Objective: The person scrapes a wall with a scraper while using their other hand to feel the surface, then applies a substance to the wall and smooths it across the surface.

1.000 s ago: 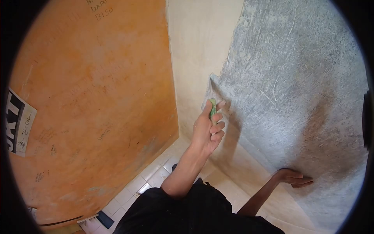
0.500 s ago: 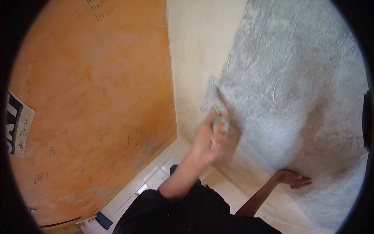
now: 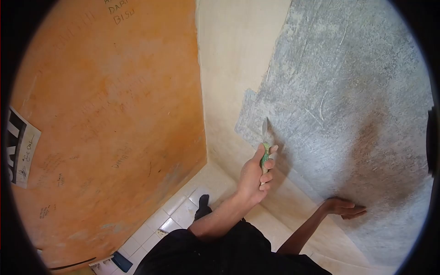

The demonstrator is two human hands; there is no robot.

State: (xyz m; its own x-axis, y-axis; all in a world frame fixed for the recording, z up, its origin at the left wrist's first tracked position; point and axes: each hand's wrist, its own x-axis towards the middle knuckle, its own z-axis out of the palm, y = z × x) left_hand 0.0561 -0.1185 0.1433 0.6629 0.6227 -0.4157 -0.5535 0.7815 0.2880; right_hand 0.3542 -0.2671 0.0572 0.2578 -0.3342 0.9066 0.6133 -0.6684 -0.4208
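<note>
My left hand (image 3: pixel 254 178) is wrapped round the green handle of a scraper (image 3: pixel 265 153). The scraper's narrow-looking metal blade points up, near the lower left edge of the grey coating (image 3: pixel 316 91) on the wall. Whether the blade touches the wall, I cannot tell. Lower right, my right hand (image 3: pixel 343 207) rests against the grey wall surface, fingers stretched to the right, holding nothing.
An orange wall (image 3: pixel 114 114) with handwriting stands on the left, with a paper sign (image 3: pixel 27 156) at its edge. Cream wall (image 3: pixel 229 55) lies between orange and grey. Below are white floor tiles (image 3: pixel 184 213) and a dark blue object (image 3: pixel 122 261).
My left hand and the scraper have moved down and slightly right; the blade has turned more edge-on. My right hand has stayed in the same place.
</note>
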